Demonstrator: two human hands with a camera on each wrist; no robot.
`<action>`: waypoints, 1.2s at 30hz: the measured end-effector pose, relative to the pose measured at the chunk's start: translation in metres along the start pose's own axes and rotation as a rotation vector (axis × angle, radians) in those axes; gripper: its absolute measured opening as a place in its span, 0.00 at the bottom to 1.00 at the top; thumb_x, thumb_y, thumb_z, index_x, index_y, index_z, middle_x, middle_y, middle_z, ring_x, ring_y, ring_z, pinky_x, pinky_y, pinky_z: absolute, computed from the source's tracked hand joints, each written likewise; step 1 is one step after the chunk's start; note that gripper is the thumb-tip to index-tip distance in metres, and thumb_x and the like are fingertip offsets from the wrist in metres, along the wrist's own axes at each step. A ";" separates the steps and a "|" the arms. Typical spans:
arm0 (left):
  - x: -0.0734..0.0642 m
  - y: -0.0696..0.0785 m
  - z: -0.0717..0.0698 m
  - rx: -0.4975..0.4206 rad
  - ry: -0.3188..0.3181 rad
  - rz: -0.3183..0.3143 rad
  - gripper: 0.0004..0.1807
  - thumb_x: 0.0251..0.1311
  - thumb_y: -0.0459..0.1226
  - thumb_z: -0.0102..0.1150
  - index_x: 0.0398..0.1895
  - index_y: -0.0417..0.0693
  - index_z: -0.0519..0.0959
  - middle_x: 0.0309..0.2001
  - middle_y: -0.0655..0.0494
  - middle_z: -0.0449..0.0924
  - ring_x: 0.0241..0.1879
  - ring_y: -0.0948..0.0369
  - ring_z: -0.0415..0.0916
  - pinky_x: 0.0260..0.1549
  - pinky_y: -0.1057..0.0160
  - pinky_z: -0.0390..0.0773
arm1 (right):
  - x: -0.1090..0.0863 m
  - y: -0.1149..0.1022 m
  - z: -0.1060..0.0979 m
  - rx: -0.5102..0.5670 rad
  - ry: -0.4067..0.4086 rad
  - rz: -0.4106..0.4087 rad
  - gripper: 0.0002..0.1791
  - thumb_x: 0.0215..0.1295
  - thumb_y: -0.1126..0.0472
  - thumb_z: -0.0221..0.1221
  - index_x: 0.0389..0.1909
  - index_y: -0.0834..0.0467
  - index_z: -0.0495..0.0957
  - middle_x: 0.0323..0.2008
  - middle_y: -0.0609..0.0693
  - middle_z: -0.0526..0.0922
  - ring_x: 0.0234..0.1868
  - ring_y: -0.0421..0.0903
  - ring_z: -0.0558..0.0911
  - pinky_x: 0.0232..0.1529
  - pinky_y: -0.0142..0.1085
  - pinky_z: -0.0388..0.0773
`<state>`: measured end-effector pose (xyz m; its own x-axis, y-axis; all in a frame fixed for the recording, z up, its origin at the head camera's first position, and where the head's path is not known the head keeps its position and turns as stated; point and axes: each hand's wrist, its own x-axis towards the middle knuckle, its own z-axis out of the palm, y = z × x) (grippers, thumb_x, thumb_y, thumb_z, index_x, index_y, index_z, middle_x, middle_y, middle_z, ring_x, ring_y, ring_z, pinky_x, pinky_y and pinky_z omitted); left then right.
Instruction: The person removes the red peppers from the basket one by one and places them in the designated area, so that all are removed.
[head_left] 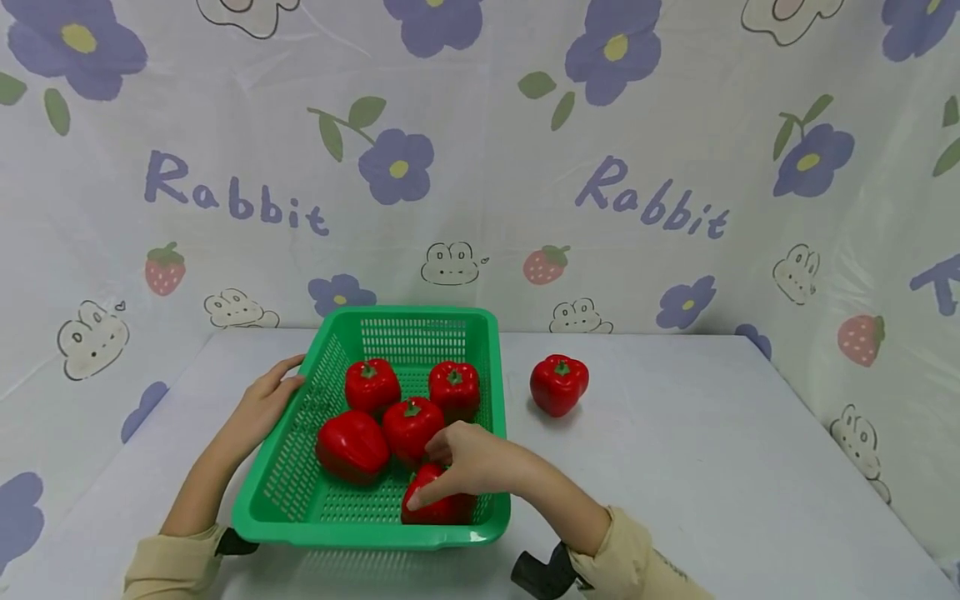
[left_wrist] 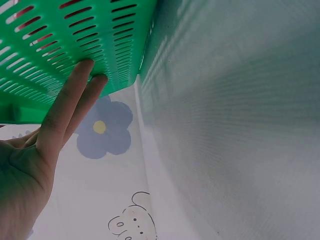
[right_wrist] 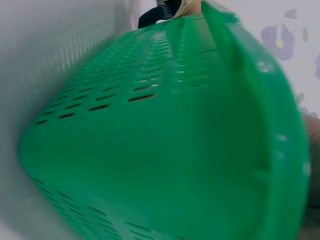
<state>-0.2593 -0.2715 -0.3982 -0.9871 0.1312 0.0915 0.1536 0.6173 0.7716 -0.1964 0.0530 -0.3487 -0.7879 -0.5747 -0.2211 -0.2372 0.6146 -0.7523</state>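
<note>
A green plastic basket (head_left: 371, 536) with slotted walls holds several red bell peppers, among them one lying on its side (head_left: 352, 447) at the left. My right hand (head_left: 480, 462) reaches over the basket's right rim and grips a red bell pepper (head_left: 450, 510) in the near right corner, thumb on its left side. Its other fingers are partly hidden behind the hand. At the basket's left wall rests my left hand (head_left: 267, 400). Its fingers (left_wrist: 75, 100) lie straight against the slotted outside in the left wrist view. The right wrist view shows mostly the basket's outer wall (right_wrist: 150, 150).
A single red bell pepper (head_left: 558, 385) stands on the white table (head_left: 675, 467), right of the basket. Behind the table hangs a white cloth (head_left: 480, 167) printed with flowers, rabbits and strawberries. A dark wrist strap (head_left: 546, 575) shows at the right sleeve.
</note>
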 end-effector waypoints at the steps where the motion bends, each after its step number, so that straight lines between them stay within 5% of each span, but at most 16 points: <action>1: 0.000 -0.001 0.000 -0.001 0.000 0.001 0.29 0.77 0.46 0.35 0.75 0.41 0.56 0.57 0.33 0.77 0.39 0.63 0.78 0.40 0.61 0.76 | 0.001 0.000 0.001 -0.008 0.001 -0.001 0.35 0.52 0.54 0.72 0.58 0.68 0.75 0.55 0.59 0.81 0.55 0.53 0.79 0.49 0.45 0.82; 12: 0.001 -0.002 -0.003 0.029 0.011 -0.012 0.30 0.77 0.48 0.34 0.75 0.43 0.56 0.58 0.34 0.76 0.42 0.58 0.77 0.43 0.59 0.75 | 0.003 -0.001 0.007 -0.079 0.024 -0.027 0.34 0.51 0.56 0.73 0.57 0.69 0.76 0.55 0.59 0.81 0.54 0.51 0.77 0.47 0.43 0.82; 36: 0.001 -0.001 -0.003 -0.007 -0.004 -0.010 0.30 0.77 0.47 0.35 0.75 0.42 0.55 0.55 0.34 0.78 0.37 0.64 0.79 0.39 0.62 0.77 | 0.000 -0.005 0.014 -0.187 0.071 -0.036 0.31 0.47 0.60 0.75 0.52 0.67 0.79 0.48 0.55 0.83 0.50 0.47 0.76 0.39 0.33 0.81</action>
<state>-0.2608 -0.2737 -0.3970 -0.9884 0.1283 0.0813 0.1435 0.6134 0.7766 -0.1875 0.0426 -0.3536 -0.8131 -0.5632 -0.1469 -0.3626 0.6876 -0.6291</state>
